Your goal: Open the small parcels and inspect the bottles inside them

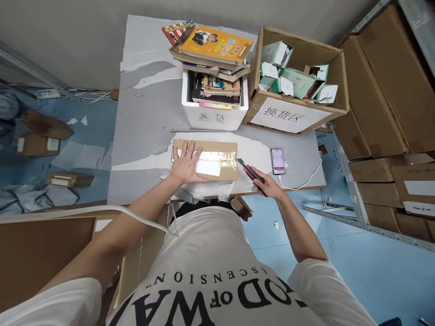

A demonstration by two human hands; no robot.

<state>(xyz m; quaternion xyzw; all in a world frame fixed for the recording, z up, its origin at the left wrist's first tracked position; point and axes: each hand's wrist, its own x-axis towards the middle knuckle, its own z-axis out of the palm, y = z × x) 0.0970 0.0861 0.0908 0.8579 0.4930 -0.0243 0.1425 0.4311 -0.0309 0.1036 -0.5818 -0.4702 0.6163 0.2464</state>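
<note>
One left hand, grip spread wide and holding nothing, lies on a taped box on the table; near the box's right end I see the right hand, grip curled around a utility knife.

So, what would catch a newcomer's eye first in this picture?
Probably the bright orange book topping the stack above the white bin, towards the far side of the table, with a cardboard box of green-and-white cartons just right of it. Nearer, the left hand lies spread on a taped parcel; the right hand holds a red-and-black cutter.
</note>
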